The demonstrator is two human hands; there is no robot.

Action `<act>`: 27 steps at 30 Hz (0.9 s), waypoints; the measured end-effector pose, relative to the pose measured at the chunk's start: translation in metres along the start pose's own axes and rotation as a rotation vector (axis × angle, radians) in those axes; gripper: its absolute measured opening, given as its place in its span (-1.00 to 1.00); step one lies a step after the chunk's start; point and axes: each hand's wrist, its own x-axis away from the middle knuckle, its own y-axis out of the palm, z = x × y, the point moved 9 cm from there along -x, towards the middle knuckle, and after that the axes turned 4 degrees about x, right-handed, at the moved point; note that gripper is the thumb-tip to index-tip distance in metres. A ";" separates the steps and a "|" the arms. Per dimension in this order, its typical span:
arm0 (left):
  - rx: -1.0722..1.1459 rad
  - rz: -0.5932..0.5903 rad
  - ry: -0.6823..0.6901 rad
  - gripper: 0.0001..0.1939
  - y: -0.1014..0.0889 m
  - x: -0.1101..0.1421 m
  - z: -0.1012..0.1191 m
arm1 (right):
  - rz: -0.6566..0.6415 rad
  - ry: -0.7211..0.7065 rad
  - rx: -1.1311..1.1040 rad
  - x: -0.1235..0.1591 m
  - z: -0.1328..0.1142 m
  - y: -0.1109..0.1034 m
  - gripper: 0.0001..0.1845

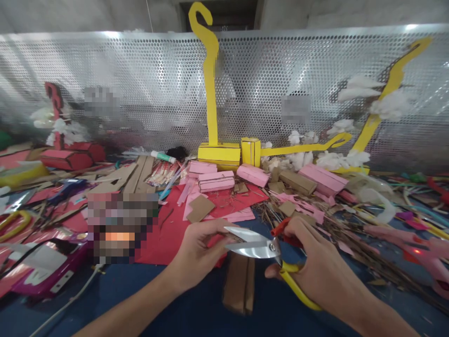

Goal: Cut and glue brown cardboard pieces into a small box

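My right hand (317,257) grips a pair of scissors (254,249) with one red and one yellow handle; their blades are spread and point left. At the blades, my left hand (196,252) is closed in a pinch, and what lies between its fingers is too small and hidden to make out. Below the blades a narrow brown cardboard box (238,285) rests on the dark blue tabletop (196,313). Behind my left hand lies a red sheet (163,238), with a cut cardboard piece (201,208) beyond it.
Pink paper-covered boxes (216,181) and a yellow box with a tall hooked strip (211,98) stand ahead. Dry twigs (372,252) and a pink glue gun (414,245) lie right. A purple device (52,271) with a cable is at left. A perforated metal panel (150,84) closes the back.
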 end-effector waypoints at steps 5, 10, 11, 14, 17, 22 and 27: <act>-0.040 0.002 0.000 -0.82 -0.001 0.000 0.000 | 0.007 -0.033 -0.015 0.001 -0.004 0.000 -0.58; -0.013 0.013 0.011 -0.83 -0.001 0.000 -0.001 | 0.000 -0.041 -0.025 0.000 -0.008 0.000 -0.51; -0.005 0.011 0.008 -0.83 -0.001 0.000 -0.001 | -0.004 -0.040 -0.030 0.000 -0.009 0.000 -0.51; -0.007 0.008 0.003 -0.84 0.000 -0.001 0.001 | -0.015 -0.026 -0.039 0.000 -0.009 -0.001 -0.52; -0.026 0.014 -0.003 -0.83 -0.001 -0.001 0.001 | -0.026 -0.017 -0.046 0.002 -0.006 0.003 -0.55; 0.010 -0.009 -0.008 -0.85 0.002 0.000 -0.001 | 0.019 -0.027 -0.032 0.007 0.000 0.009 -0.59; 0.058 0.024 -0.045 -0.83 0.001 -0.002 -0.001 | 0.051 0.073 -0.045 0.002 0.010 0.005 -0.55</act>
